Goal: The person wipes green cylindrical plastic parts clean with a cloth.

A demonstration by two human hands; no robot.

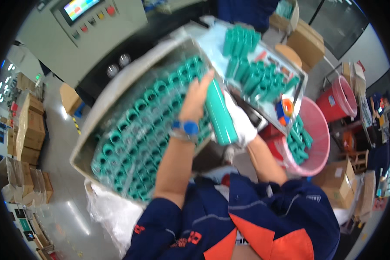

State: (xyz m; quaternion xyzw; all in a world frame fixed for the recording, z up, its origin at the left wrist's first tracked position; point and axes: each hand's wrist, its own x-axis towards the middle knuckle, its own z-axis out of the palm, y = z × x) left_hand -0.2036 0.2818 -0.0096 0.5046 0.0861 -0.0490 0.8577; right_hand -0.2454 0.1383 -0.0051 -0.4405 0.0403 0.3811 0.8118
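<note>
A glossy green tube (220, 112) is held tilted in front of me, over the near right edge of a large bin. My left hand (196, 98), bare and with a blue watch at the wrist, closes on the tube's upper left side. From the right, my right hand (242, 123) in a white glove grips the same tube; its fingers are partly hidden behind it. Rows of green tubes (136, 130) stand on end in the bin (83, 145), open ends up, with clear plastic film among them.
A tray table (271, 113) at the far right carries many shorter green tubes (264, 78) and an orange and blue tape roll (285, 108). Beside it, a pink bucket (320, 138) contains green pieces. A machine panel with buttons (83, 28) stands far left; cardboard boxes (336, 182) sit at right.
</note>
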